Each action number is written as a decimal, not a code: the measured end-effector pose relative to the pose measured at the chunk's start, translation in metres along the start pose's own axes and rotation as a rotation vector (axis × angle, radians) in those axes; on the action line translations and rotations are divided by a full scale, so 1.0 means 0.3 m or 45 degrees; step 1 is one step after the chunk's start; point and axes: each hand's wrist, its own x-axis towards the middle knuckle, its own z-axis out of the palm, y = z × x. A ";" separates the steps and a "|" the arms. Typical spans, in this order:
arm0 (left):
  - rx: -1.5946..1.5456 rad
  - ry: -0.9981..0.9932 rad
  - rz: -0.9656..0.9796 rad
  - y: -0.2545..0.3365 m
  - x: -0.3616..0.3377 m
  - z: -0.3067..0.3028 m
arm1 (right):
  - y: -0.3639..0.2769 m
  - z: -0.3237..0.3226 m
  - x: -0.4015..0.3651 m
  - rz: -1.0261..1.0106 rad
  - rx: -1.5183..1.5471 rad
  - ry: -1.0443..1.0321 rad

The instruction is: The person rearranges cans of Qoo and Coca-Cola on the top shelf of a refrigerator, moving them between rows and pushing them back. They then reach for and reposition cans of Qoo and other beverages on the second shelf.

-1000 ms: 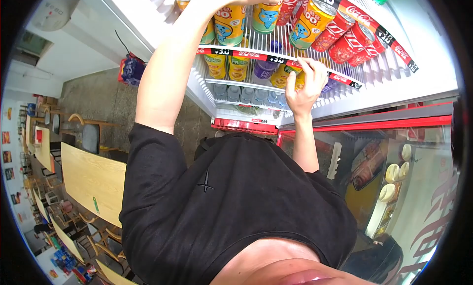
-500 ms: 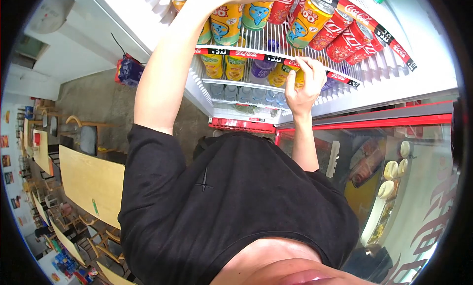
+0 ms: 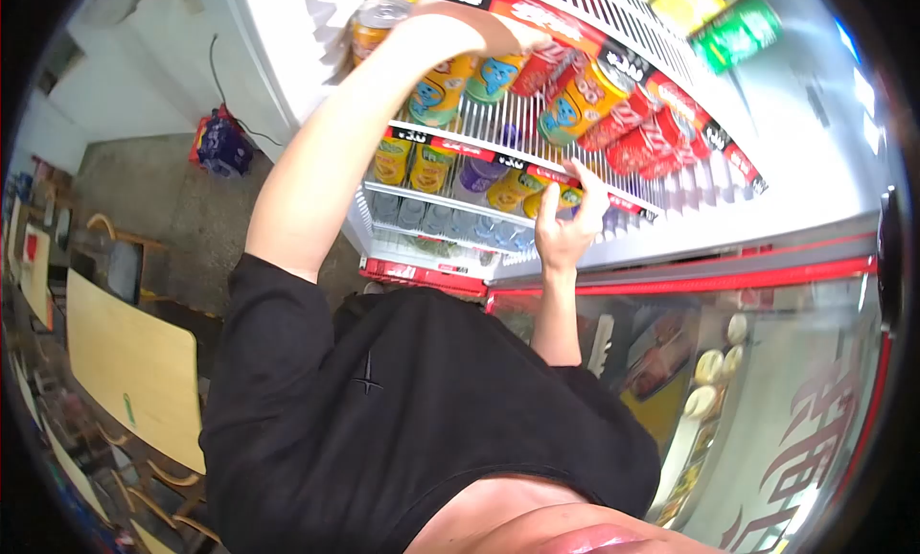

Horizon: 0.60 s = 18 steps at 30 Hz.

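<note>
My left hand [image 3: 489, 31] reaches in over the cans on the upper can shelf, just below the price strip of the shelf above. Its blurred fingers look stretched out towards a red Coca-Cola can [image 3: 544, 70]. Yellow cans with a blue cartoon figure [image 3: 439, 91] stand below the hand, and a similar one [image 3: 575, 108] stands to its right. My right hand [image 3: 569, 230] is at the front edge of the can shelf, fingertips against its red and black price strip [image 3: 498, 158]. Its thumb and fingers are apart, and no can shows in it.
Below are a shelf of yellow and purple drinks [image 3: 479, 173] and clear bottles [image 3: 412, 214]. A green can [image 3: 736, 34] lies tilted on the top shelf. The glass door [image 3: 767, 362] stands open on the right. Wooden tables [image 3: 129, 353] and a purple package [image 3: 222, 144] are to the left.
The view has tilted upward, so the upper shelf strip and green can show more. My left hand now shows more fully over the cans. My right hand stays at the shelf edge, fingers straighter.
</note>
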 end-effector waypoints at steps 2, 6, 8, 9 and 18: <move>-0.019 0.060 -0.053 0.023 -0.022 -0.024 | -0.006 -0.004 0.004 0.058 0.061 0.005; -0.046 0.120 -0.058 0.045 -0.046 -0.046 | 0.009 -0.011 0.036 -0.015 0.085 0.047; 0.089 0.208 0.090 -0.005 0.059 0.022 | -0.012 -0.017 0.075 -0.028 0.072 0.097; 0.028 0.211 0.106 -0.014 0.058 0.029 | -0.023 -0.021 0.096 -0.031 0.068 0.117; -0.130 0.249 0.233 -0.037 0.114 0.062 | -0.042 -0.037 0.270 -0.128 0.036 0.155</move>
